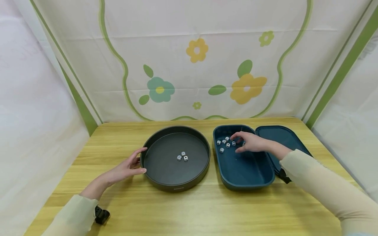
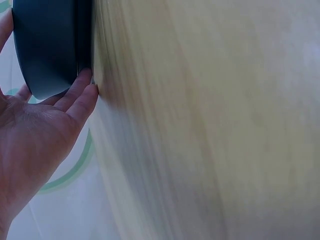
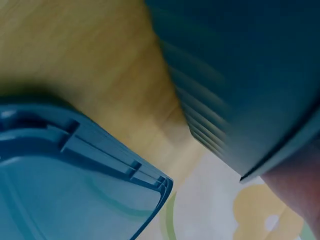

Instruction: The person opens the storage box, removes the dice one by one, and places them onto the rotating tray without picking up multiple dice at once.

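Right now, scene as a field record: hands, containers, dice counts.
left hand: open, fingers against the outer wall of the round tray
right hand: reaching into the blue case, at the dice; grip unclear
tray dice: three, near the centre
case dice: about six visible at the far end
case lid: open, lying flat to the right
surface: wooden table

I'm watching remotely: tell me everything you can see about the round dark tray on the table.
The round tray is dark grey, matte, plastic-looking, with a low upright wall and a flat floor. It sits flat on the wooden table, left of the open blue case, close to it; contact unclear. Three white dice lie clustered near its middle. The left hand rests straight fingers against its left outer wall, thumb near the rim; the left wrist view shows fingertips at the wall's base.
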`<state>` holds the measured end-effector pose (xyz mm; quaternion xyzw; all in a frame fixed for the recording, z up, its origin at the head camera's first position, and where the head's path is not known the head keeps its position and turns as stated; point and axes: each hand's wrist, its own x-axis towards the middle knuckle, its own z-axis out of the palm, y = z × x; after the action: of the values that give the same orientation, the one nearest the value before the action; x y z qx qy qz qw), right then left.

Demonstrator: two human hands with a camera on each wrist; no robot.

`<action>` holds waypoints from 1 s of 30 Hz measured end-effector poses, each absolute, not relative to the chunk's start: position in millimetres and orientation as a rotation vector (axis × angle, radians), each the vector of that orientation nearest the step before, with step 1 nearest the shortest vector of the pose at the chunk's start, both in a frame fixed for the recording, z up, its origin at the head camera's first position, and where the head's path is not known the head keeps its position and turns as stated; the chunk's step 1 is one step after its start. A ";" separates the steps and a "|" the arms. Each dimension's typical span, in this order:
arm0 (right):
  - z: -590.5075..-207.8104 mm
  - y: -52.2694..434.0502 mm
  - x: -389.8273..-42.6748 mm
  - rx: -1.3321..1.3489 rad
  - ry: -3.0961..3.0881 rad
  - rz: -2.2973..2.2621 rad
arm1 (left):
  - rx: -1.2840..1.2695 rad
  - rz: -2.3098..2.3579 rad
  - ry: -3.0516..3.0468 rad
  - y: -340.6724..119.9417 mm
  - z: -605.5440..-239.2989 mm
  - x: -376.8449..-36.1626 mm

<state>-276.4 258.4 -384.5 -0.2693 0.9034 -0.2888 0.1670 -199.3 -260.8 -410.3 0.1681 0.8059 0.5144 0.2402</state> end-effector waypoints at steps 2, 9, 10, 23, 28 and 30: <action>-386.1 256.6 -277.6 -0.758 2.576 -0.814 | 0.456 1.407 2.207 -261.3 -410.4 -200.0; -390.9 251.3 -281.7 -0.770 2.580 -0.781 | 0.461 1.402 2.210 -260.7 -410.1 -200.4; -391.5 250.7 -281.7 -0.779 2.578 -0.779 | 0.460 1.404 2.210 -260.7 -410.3 -200.4; -404.3 248.2 -282.7 -0.833 2.556 -0.787 | 0.469 1.404 2.205 -259.9 -407.7 -198.7; -405.7 246.4 -282.0 -0.812 2.549 -0.796 | 0.473 1.400 2.209 -260.4 -408.3 -198.9; -405.2 246.4 -281.9 -0.819 2.544 -0.808 | 0.482 1.399 2.211 -260.9 -408.7 -198.7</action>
<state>-281.9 246.4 -405.2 -0.2889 0.8973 -0.2849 0.1738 -198.7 -260.9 -408.7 0.1760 0.8072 0.5106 0.2384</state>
